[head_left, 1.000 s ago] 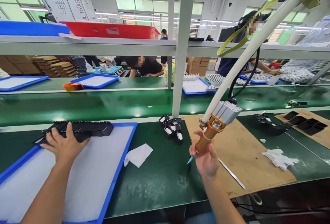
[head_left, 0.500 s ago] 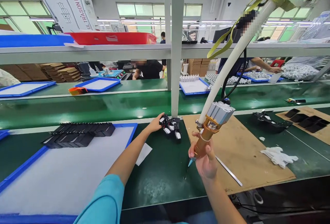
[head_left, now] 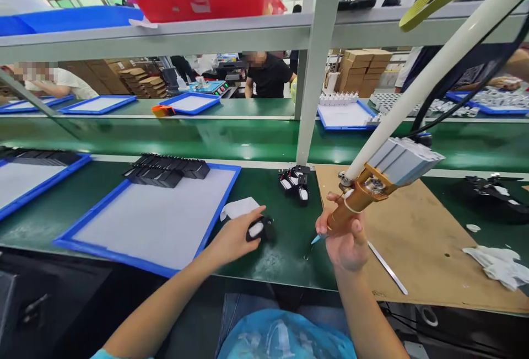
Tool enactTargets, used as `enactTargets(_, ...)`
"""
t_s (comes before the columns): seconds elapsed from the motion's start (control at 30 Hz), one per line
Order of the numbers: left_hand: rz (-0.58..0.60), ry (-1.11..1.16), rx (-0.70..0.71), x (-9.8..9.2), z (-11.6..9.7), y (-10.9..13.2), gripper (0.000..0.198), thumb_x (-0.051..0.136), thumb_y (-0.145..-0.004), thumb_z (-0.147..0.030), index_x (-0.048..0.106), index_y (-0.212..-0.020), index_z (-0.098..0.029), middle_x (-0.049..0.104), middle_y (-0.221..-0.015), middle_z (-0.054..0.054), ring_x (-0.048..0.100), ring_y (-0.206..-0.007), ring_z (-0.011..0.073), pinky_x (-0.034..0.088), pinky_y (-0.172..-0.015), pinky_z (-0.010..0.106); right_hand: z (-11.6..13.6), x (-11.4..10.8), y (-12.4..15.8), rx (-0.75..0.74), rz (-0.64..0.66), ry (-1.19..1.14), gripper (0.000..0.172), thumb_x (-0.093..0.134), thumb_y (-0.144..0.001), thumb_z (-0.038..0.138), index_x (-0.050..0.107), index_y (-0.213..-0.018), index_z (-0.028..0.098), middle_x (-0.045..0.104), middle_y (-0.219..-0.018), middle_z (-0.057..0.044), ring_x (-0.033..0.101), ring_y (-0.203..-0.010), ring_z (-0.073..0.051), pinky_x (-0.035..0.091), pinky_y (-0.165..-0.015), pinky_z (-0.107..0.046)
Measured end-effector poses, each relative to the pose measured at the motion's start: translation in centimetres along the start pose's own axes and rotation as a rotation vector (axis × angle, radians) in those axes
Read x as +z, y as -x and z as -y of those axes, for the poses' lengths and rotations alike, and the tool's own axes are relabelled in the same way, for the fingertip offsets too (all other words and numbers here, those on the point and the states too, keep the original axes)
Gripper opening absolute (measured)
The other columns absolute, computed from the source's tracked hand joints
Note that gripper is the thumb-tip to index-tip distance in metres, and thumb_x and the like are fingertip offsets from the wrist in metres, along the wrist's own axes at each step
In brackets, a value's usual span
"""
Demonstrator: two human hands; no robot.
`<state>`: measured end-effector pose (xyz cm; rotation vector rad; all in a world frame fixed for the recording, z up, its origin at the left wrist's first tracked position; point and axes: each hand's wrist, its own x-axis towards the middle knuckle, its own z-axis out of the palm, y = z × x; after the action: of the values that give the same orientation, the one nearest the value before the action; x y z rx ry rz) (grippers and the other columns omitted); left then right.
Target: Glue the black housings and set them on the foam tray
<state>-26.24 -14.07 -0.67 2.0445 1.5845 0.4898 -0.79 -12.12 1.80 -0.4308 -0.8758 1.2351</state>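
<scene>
My left hand (head_left: 237, 236) is closed around a small black part with a white oval patch (head_left: 256, 230), low over the green bench. My right hand (head_left: 347, 237) grips the copper-coloured barrel of a glue dispenser (head_left: 347, 208), which hangs from a white pole. A grey block sits on the dispenser's top, and its thin blue nozzle (head_left: 316, 239) points down to the left. Several similar black parts (head_left: 295, 181) lie in a group by the upright post. A piece of white paper (head_left: 240, 208) lies behind my left hand.
To the left, a blue-rimmed tray (head_left: 161, 226) carries rows of black boxes (head_left: 167, 170). Brown cardboard (head_left: 403, 232) covers the right of the bench, with a thin white strip (head_left: 387, 268) and white gloves (head_left: 500, 265). A metal post (head_left: 316, 72) rises at the back. People sit beyond.
My left hand has come from the group of black parts toward me, now holding one part. My right hand still grips the dispenser. The view has tilted down and shifted left.
</scene>
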Motion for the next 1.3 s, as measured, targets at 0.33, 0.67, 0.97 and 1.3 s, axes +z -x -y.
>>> enactTargets(0.33, 0.031, 0.336, 0.019, 2.4, -0.4, 0.9, 0.070, 0.071, -0.079, -0.042, 0.043, -0.141, -0.029, 0.062, -0.120, 0.006, 0.057, -0.112, 0.0225, 0.044, -0.099, 0.037, 0.0, 0.3, 0.0, 0.022, 0.007, 0.032, 0.027, 0.056, -0.083, 0.047, 0.055, -0.105, 0.030, 0.056, -0.114, -0.003, 0.053, -0.052, -0.010, 0.042, -0.046, -0.030)
enactTargets(0.67, -0.069, 0.469, -0.022, 4.7, -0.8, -0.1, 0.031, 0.066, -0.082, -0.040, 0.068, -0.110, -0.027, 0.058, -0.090, 0.002, 0.058, -0.082, 0.0166, 0.047, -0.082, 0.031, -0.1, 0.4, 0.0, 0.035, -0.010, 0.047, 0.029, 0.057, -0.082, 0.049, 0.057, -0.103, 0.029, 0.056, -0.115, -0.004, 0.051, -0.052, -0.009, 0.042, -0.046, -0.030)
enactTargets(0.97, -0.128, 0.283, 0.002, 4.4, -1.6, 2.1, 0.070, 0.079, -0.070, -0.044, 0.051, -0.132, -0.027, 0.058, -0.126, 0.009, 0.057, -0.114, 0.0266, 0.046, -0.099, 0.040, -0.3, 2.0, 0.1, 0.032, 0.018, 0.038, 0.026, 0.055, -0.083, 0.047, 0.056, -0.103, 0.029, 0.056, -0.112, -0.003, 0.050, -0.051, -0.009, 0.040, -0.045, -0.030)
enactTargets(1.3, -0.494, 0.212, -0.139, 8.1, -1.1, 3.8, 0.031, 0.069, -0.078, -0.025, 0.056, -0.105, -0.020, 0.056, -0.117, 0.012, 0.060, -0.111, 0.0258, 0.051, -0.093, 0.040, -1.9, 4.8, 0.4, 0.073, 0.106, -0.076, 0.031, 0.058, -0.082, 0.050, 0.054, -0.106, 0.030, 0.056, -0.109, -0.002, 0.050, -0.050, -0.008, 0.041, -0.043, -0.027)
